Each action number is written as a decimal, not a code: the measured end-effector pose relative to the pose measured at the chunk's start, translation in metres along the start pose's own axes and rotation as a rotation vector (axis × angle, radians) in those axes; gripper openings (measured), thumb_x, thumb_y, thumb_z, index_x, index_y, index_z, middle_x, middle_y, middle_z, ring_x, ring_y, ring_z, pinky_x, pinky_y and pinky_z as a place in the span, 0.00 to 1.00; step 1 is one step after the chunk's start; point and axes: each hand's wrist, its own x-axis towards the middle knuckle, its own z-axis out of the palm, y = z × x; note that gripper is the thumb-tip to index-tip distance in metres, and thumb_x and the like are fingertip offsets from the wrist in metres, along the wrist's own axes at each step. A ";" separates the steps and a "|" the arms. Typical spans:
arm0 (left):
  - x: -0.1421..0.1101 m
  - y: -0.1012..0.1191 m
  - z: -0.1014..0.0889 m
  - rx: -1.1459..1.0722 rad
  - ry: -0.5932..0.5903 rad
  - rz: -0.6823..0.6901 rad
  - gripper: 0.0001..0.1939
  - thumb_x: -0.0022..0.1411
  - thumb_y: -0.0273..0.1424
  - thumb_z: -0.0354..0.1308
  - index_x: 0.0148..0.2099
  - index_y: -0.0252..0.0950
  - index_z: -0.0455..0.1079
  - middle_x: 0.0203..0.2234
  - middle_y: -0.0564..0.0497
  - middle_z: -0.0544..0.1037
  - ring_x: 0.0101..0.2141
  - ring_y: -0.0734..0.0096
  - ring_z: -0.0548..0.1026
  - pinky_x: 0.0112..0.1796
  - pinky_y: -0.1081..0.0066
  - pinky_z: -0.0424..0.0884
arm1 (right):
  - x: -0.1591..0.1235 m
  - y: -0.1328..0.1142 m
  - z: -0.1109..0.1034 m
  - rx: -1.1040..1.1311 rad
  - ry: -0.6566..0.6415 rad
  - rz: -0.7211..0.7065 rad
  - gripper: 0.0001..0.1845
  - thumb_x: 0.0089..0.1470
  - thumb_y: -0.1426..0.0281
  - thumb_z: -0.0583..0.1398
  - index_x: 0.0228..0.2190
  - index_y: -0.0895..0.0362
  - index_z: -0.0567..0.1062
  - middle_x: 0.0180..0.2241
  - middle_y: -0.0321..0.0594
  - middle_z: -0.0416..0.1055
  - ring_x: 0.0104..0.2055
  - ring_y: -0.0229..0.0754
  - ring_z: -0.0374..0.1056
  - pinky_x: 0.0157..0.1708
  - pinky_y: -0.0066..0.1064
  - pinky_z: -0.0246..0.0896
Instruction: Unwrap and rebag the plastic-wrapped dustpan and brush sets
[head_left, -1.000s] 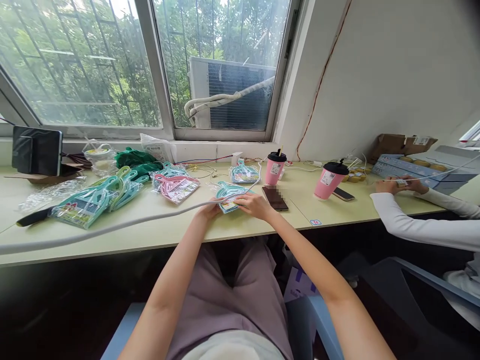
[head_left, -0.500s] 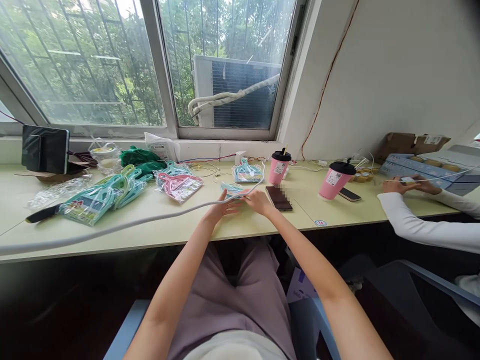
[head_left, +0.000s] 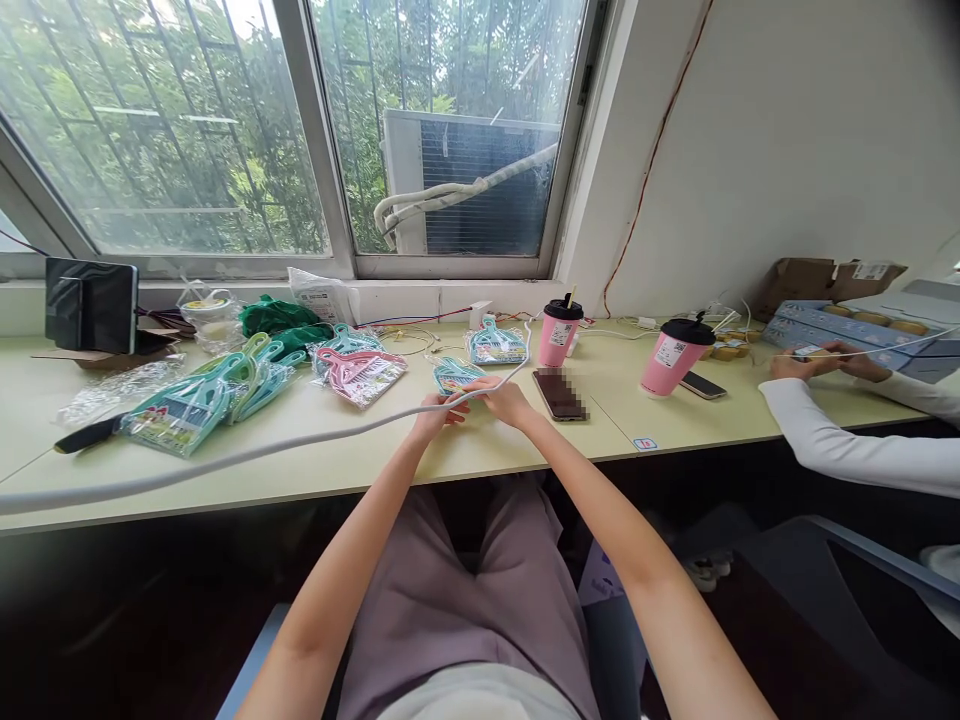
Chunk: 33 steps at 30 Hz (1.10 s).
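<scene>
A plastic-wrapped pack of teal hangers (head_left: 454, 374) lies on the table in front of me, its near edge at my fingers. My left hand (head_left: 436, 412) has its fingers curled at the near left edge of this pack. My right hand (head_left: 502, 398) holds the near right edge with its fingers bent. A thick white cable (head_left: 330, 434) passes in front of the fingertips and partly hides them and the pack. Behind lies another teal hanger pack (head_left: 496, 345). To the left are a pink hanger pack (head_left: 361, 376) and a pile of teal and green hanger packs (head_left: 187, 405).
Right of my hands lie a phone (head_left: 559, 394) and pink cups (head_left: 556, 335) with black lids. A black-handled tool (head_left: 88, 434) and a tablet on a stand (head_left: 91, 305) are at the left. A co-worker's hands (head_left: 795, 366) handle a small object near blue boxes (head_left: 817, 325).
The hanger pack now lies flatter and shows more of its teal hangers behind my fingers. My left hand's fingers have curled in, and it has shifted slightly.
</scene>
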 end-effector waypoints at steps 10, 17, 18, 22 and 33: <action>-0.008 -0.005 0.003 -0.096 0.020 -0.004 0.24 0.57 0.49 0.60 0.35 0.30 0.78 0.33 0.39 0.83 0.30 0.64 0.79 0.38 0.66 0.74 | 0.009 -0.005 0.004 -0.254 -0.034 -0.182 0.17 0.65 0.66 0.53 0.49 0.55 0.77 0.44 0.49 0.78 0.45 0.47 0.73 0.43 0.32 0.64; -0.021 -0.006 0.007 -0.193 0.059 -0.085 0.18 0.64 0.39 0.55 0.37 0.29 0.77 0.32 0.39 0.83 0.28 0.65 0.80 0.36 0.66 0.76 | 0.028 -0.014 0.017 -0.420 -0.043 -0.305 0.17 0.63 0.75 0.51 0.49 0.58 0.74 0.46 0.51 0.76 0.47 0.49 0.69 0.40 0.34 0.62; -0.024 -0.006 0.007 -0.218 0.067 -0.099 0.17 0.64 0.39 0.54 0.38 0.29 0.77 0.32 0.39 0.83 0.29 0.65 0.80 0.37 0.66 0.76 | 0.029 -0.016 0.018 -0.429 -0.030 -0.338 0.17 0.63 0.75 0.51 0.50 0.57 0.73 0.47 0.50 0.75 0.48 0.49 0.68 0.40 0.34 0.62; -0.033 -0.007 0.004 -0.270 0.067 -0.126 0.17 0.64 0.39 0.55 0.36 0.29 0.77 0.32 0.38 0.82 0.30 0.64 0.81 0.39 0.65 0.77 | 0.027 -0.019 0.017 -0.433 0.078 -0.474 0.16 0.63 0.72 0.53 0.51 0.56 0.71 0.53 0.49 0.70 0.53 0.50 0.64 0.45 0.38 0.60; -0.070 0.005 -0.004 0.031 -0.253 -0.114 0.34 0.61 0.58 0.49 0.32 0.31 0.78 0.29 0.39 0.82 0.23 0.65 0.78 0.32 0.66 0.74 | 0.013 -0.013 0.007 -0.122 0.075 -0.354 0.07 0.58 0.65 0.62 0.33 0.55 0.80 0.47 0.46 0.73 0.54 0.51 0.64 0.53 0.43 0.56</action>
